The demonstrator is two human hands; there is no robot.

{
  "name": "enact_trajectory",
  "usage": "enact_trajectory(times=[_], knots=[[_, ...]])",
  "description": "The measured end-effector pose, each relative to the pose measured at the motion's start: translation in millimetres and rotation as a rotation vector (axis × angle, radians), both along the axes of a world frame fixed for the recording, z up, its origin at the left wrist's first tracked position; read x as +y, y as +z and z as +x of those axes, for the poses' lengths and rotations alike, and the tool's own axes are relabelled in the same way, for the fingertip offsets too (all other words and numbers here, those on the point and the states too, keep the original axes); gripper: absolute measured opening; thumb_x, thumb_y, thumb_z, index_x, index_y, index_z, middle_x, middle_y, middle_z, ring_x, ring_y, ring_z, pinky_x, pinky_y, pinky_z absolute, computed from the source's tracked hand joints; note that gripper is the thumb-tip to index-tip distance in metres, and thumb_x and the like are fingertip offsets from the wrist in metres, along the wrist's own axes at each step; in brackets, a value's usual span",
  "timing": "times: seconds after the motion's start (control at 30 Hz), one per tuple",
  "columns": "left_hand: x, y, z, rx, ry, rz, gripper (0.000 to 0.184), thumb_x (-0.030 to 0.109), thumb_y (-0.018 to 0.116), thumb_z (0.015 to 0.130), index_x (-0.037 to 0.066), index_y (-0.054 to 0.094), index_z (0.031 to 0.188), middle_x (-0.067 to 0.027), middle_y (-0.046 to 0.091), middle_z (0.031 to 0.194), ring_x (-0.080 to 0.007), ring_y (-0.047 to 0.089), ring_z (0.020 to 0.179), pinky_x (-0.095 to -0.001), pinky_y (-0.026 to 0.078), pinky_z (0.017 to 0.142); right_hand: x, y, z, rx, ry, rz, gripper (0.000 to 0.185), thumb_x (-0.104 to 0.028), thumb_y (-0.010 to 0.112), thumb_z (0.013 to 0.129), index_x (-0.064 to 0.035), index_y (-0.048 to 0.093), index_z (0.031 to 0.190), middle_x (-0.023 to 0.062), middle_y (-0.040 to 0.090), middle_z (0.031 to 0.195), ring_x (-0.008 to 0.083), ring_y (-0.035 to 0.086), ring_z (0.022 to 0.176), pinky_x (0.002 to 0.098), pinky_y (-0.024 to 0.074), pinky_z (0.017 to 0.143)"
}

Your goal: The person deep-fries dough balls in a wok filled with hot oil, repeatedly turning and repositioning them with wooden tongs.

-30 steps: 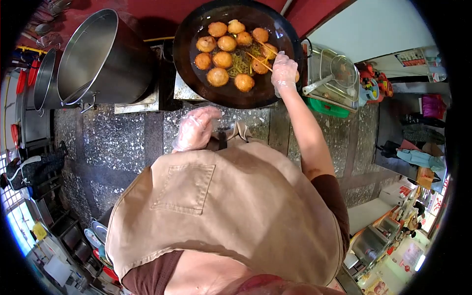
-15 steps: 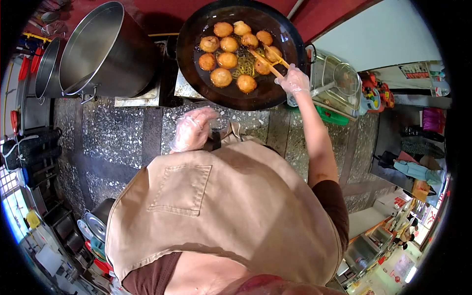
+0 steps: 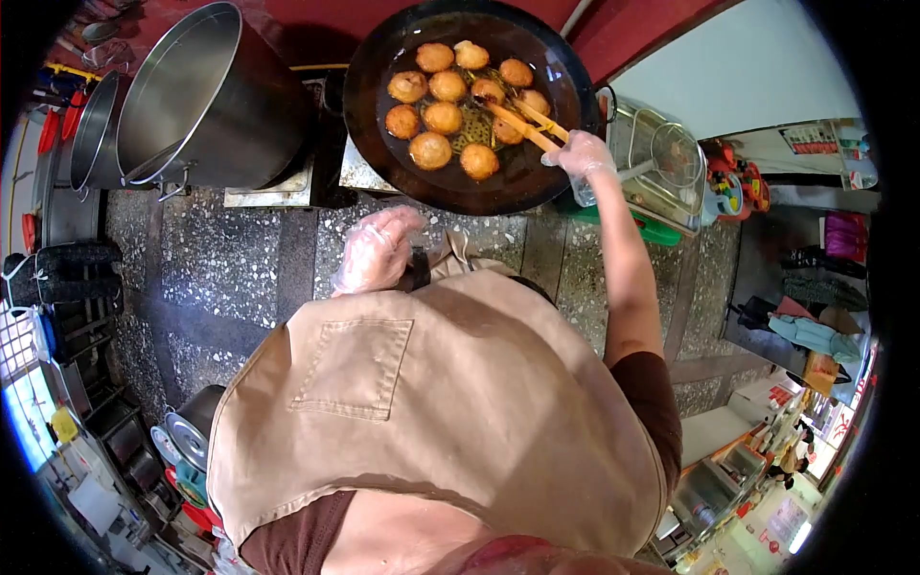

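A wide black wok (image 3: 383, 177) of dark oil holds several round golden-brown fried pieces (image 3: 430, 150). My right hand (image 3: 584, 155), in a clear plastic glove, is closed on a pair of wooden chopsticks (image 3: 525, 125) at the wok's right edge. Their tips reach among the pieces, beside one near the middle. Under the oil a perforated metal surface (image 3: 473, 131) shows. My left hand (image 3: 378, 251), gloved too, hangs below the wok in front of the apron (image 3: 460, 383). Its fingers are curled, and nothing can be made out in them.
Two large metal pots (image 3: 230, 125) (image 3: 91, 134) stand left of the wok. On the right are a metal tray (image 3: 661, 196) with a wire strainer (image 3: 676, 153) on it, and a green container (image 3: 644, 227). Lidded pots (image 3: 189, 436) stand at the lower left.
My right hand has shifted right and slightly down, and the chopsticks have swung with it, their tips now nearer one middle piece. The wok appears slightly shifted in view. My left hand has barely moved.
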State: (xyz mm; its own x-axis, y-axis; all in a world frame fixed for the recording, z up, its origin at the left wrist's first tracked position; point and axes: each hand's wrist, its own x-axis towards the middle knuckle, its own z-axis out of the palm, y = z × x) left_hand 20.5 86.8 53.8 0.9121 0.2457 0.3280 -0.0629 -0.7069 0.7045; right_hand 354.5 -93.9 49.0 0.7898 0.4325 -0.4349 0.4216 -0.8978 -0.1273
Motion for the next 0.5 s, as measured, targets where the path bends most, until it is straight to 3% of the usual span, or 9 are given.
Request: enact_trajectory(times=[0.1,0.33,0.5], knots=[[0,0,1,0.002,-0.009,-0.007,0.036,-0.006,0.055,0.068,0.007,0.064,0.1,-0.0137,0.064,0.101,-0.0356,0.062,0.092,-0.0422,0.052,0.079,9,26,8,0.056,0.086,-0.09,0.059,-0.047,0.075,0.067,0.0003,0.068,0.103,0.0222,0.067,0.104,0.0336,0.063,0.101,0.0399,0.0487,0.087],[0,-2,2,-0.033,0.009,0.001,0.035,-0.007,0.054,0.068,0.005,0.064,0.099,-0.0137,0.065,0.1,-0.0354,0.063,0.091,-0.0413,0.052,0.078,19,30,39,0.186,0.129,-0.139,0.06,-0.046,0.077,0.066,0.0041,0.069,0.098,0.0212,0.068,0.098,0.0308,0.066,0.092,0.0379,0.0491,0.082],[11,-20,-4,0.008,0.141,-0.027,0.032,-0.007,0.053,0.071,0.006,0.065,0.097,-0.0145,0.066,0.097,-0.035,0.064,0.089,-0.0403,0.052,0.076,25,29,65,0.367,0.041,-0.136,0.067,-0.046,0.082,0.059,-0.0016,0.068,0.108,0.0162,0.066,0.105,0.0272,0.064,0.093,0.0381,0.0489,0.078]])
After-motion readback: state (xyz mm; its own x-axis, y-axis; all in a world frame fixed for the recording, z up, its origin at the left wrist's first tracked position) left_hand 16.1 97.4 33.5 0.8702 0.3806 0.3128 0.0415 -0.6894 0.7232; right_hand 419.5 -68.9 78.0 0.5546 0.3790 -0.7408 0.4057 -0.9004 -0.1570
